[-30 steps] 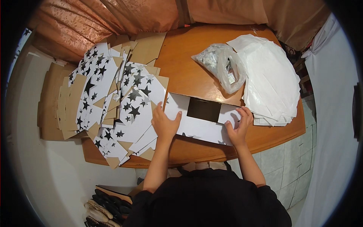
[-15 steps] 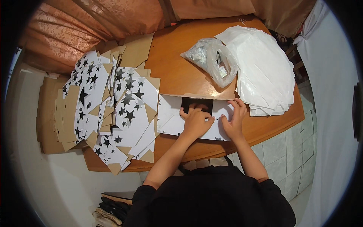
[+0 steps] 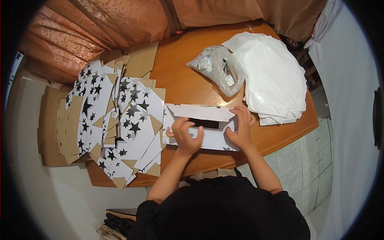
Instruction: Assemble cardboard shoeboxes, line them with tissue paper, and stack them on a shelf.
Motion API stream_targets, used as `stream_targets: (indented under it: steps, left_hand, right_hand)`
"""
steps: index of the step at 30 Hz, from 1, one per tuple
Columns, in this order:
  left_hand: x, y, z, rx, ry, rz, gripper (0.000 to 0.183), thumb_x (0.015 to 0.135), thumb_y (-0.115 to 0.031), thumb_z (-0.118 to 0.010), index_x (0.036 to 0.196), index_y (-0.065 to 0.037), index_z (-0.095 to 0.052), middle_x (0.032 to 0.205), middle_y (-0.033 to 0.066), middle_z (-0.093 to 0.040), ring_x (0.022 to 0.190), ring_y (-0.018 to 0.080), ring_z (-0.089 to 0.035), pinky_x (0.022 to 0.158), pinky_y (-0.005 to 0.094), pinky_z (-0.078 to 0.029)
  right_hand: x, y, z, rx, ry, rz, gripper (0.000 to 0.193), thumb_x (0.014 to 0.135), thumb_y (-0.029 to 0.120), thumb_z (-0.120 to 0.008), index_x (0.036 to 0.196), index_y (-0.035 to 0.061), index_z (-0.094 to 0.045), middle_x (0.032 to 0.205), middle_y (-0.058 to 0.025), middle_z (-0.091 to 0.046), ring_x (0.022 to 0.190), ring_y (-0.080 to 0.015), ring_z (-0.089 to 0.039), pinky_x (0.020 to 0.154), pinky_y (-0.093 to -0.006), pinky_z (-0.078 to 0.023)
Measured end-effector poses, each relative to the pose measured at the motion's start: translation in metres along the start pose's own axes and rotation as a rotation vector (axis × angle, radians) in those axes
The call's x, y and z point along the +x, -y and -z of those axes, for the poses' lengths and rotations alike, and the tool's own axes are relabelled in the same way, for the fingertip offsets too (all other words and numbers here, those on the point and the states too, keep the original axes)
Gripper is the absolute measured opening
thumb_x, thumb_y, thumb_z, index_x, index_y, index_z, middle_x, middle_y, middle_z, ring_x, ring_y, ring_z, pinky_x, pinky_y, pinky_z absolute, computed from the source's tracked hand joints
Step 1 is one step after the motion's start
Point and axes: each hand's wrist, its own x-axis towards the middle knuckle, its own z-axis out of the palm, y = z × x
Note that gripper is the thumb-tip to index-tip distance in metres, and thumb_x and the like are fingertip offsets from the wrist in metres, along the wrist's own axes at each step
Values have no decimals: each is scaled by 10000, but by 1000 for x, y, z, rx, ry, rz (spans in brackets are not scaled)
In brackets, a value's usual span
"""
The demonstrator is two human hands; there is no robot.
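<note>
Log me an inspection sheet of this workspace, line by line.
Surface: glossy brown wooden table, partly covered
Work items: white star-printed cardboard box, far flap angled over its dark opening
Clutter: flat white-and-brown star-printed cardboard pieces left; translucent plastic bag and white sheet stack right
Hands: left hand at the box's near left, right hand at its right end; grip unclear
Cables: nothing seen
Surroundings: orange curtain, pale tiled floor

Decent indoor light, though there's a glare patch on the table point(image 3: 176, 76) and some sheen on the orange curtain point(image 3: 120, 28). Inside of the box point(image 3: 215, 138) goes nearly black. Fisheye bends everything outward, with black corners.
</note>
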Motion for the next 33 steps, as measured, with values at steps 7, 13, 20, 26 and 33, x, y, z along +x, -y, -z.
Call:
stream_targets:
  steps: [7,13,20,26,33]
  left_hand:
    - [52,43,32,130,488,48,579,756,-303,-636,1268,-95,-463,1323,111,-429,1255,298,-359,1020,532,-218]
    - [42,56,28,268,550,91,787,674,-382,-749,1332,-103,-420,1373,125,-385,1315,306,-299,1046,495,-242]
    - [42,57,35,39,413,231,695,779,-327,-687,1337,-45,-384,1344,211,-384,1251,365,-377,1024,403,-329]
    - [51,99,75,-324,770,1201,789,875,-666,-319,1350,-40,-387,1241,142,-487,1041,237,-503,883,344,-385]
    - [64,60,168,-541,437,907,787,894,-672,-209,1332,-44,-391,1172,109,-517,992,201,-547,868,342,-422]
  right_hand:
    - [-1,7,1,-80,33,-21,504,719,326,-666,1150,103,-526,1263,-107,-435,1284,-325,-284,998,-598,-120]
    - [5,30,2,-242,24,-89,597,727,314,-695,1230,91,-466,1285,-131,-405,1282,-326,-282,997,-639,-135]
    - [0,-4,-5,172,-260,-41,538,819,309,-625,1257,47,-450,1228,-172,-450,1194,-306,-400,998,-423,-319]
    - [7,-46,25,516,299,-713,594,928,508,-391,1216,-5,-474,1003,-131,-578,805,-186,-561,728,-318,-468]
    - [14,34,68,754,135,-547,623,918,615,-259,999,59,-526,936,-72,-556,721,-154,-544,678,-282,-453]
